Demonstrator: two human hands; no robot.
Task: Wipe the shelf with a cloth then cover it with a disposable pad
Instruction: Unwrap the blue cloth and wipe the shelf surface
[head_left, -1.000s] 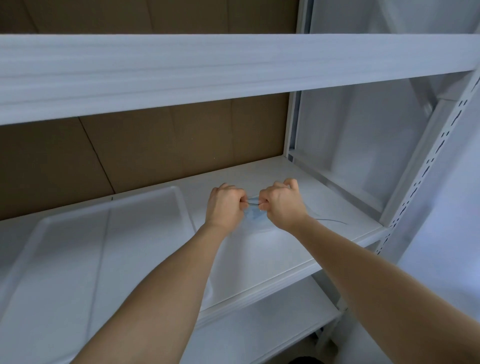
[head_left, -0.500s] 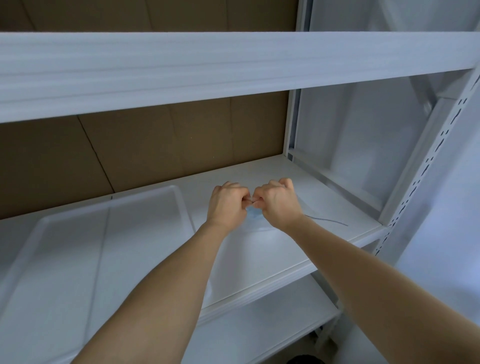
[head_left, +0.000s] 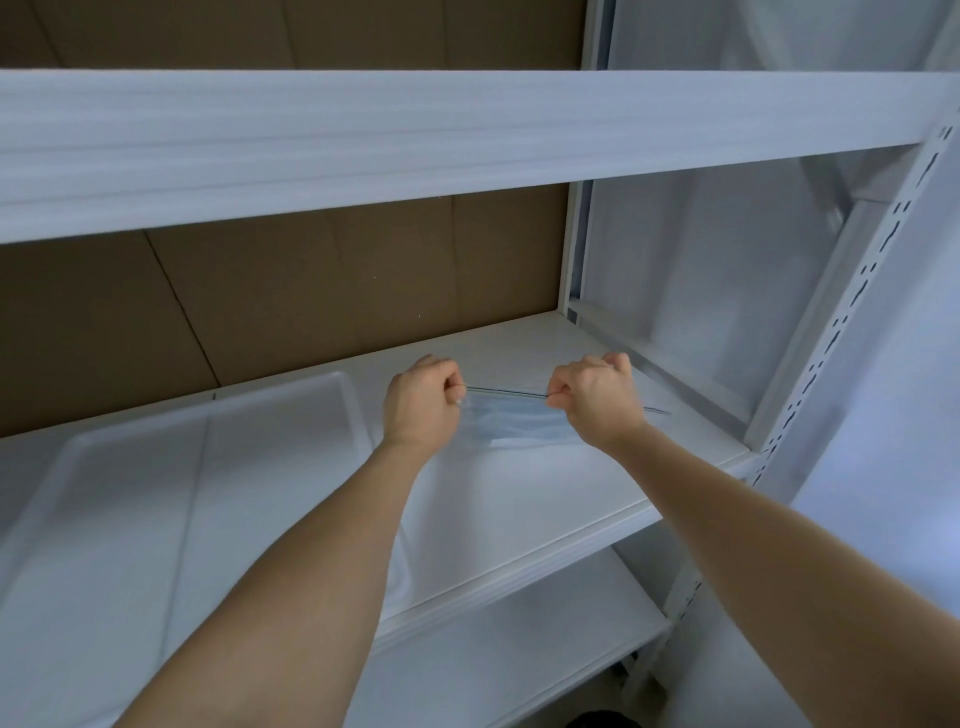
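The white metal shelf (head_left: 519, 509) lies mostly bare, with a shallow white plastic tray (head_left: 156, 499) on its left side. A folded pale-blue disposable pad (head_left: 511, 422) sits mid-shelf, stretched between the left hand (head_left: 422, 404) and right hand (head_left: 595, 397), both pinched closed on its top edge. Judging by this, unfolding has started; covering remains.

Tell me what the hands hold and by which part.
Both hold one thin bluish sheet, likely the pad: left hand pinches its top edge at the left end, right hand at the right end.
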